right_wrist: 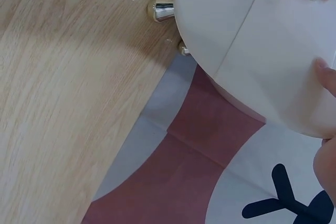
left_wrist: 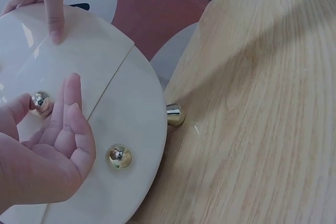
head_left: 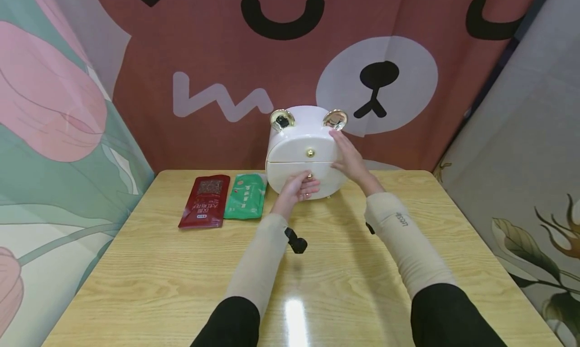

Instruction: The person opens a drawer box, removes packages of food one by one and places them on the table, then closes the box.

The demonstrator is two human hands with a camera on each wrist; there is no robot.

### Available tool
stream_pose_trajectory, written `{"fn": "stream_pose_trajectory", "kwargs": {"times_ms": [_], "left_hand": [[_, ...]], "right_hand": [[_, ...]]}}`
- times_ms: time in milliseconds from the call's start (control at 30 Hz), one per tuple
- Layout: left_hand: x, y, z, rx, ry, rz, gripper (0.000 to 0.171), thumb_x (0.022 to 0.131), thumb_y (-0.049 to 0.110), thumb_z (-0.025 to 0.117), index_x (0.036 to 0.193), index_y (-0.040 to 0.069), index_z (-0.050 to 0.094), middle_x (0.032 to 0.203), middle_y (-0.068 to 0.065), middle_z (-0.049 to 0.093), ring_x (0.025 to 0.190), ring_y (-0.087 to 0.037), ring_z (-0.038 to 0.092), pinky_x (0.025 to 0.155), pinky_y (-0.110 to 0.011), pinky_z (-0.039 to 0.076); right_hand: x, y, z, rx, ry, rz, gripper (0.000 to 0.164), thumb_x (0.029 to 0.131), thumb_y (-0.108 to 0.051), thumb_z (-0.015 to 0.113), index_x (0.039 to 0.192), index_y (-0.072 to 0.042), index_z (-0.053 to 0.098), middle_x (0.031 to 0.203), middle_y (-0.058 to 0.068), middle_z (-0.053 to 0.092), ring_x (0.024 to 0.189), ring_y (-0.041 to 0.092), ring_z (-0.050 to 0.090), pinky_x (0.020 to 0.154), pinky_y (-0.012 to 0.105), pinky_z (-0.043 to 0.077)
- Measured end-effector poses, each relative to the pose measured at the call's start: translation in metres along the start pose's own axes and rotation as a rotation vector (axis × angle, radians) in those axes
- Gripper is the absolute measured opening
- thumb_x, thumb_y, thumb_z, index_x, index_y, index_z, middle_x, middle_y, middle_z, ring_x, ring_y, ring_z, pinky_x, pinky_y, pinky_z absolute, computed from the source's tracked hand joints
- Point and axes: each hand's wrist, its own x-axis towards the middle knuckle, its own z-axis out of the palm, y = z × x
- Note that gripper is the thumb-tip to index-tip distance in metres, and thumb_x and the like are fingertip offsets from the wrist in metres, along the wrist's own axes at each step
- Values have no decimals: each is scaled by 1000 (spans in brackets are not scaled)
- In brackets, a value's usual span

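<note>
A glossy white round drawer box [head_left: 286, 150] with gold knobs stands at the back of the table. My left hand [head_left: 294, 190] is in front of it, pinching a gold knob [left_wrist: 40, 99] between thumb and index finger while the other fingers extend to the right. Another gold knob [left_wrist: 119, 157] shows free on the section lower down. My right hand [head_left: 352, 160] holds the upper right side of the box, its thumb [right_wrist: 326, 75] on the front face and its fingers over the edge. The top gold knob [head_left: 310, 153] is untouched.
Left of the box lie a green packet [head_left: 246, 198] and a dark red packet [head_left: 205, 202]. Gold-rimmed ears [head_left: 282, 119] rise from the box top, and a short gold foot [left_wrist: 175, 114] supports it. A printed curtain [head_left: 204, 140] hangs close behind.
</note>
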Motion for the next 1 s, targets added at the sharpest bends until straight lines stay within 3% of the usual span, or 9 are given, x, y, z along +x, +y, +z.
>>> {"fn": "stream_pose_trajectory", "kwargs": {"times_ms": [200,467,767,1000], "left_hand": [[1,-5,-3,-4,-9,-7,31,90,34,51,96,4,60,97,-13,65,69,-18,65,84,-38,43],[-1,-5,-5,-15,4,21,39,91,34,51,107,0,58,102,-16,63,67,-17,65,73,-31,47],[2,-14,-13,-11,23,6,47,90,39,50,109,-3,57,99,-15,64,68,-17,65,56,-22,47],[5,-24,-18,-4,25,-23,51,89,43,48,108,-3,58,97,-14,65,72,-18,65,55,-22,46]], "right_hand": [[-2,1,3,-23,21,-11,89,64,6,75,137,-1,26,143,17,22,131,29,18,104,40,16],[1,1,3,-20,44,-32,89,63,8,75,137,0,26,143,17,22,131,31,18,105,37,14],[1,3,4,-26,48,-40,89,62,8,75,136,2,27,142,18,23,130,33,18,105,35,13],[1,3,5,-16,39,-30,88,63,8,74,136,3,26,143,18,22,130,33,18,106,34,12]]}}
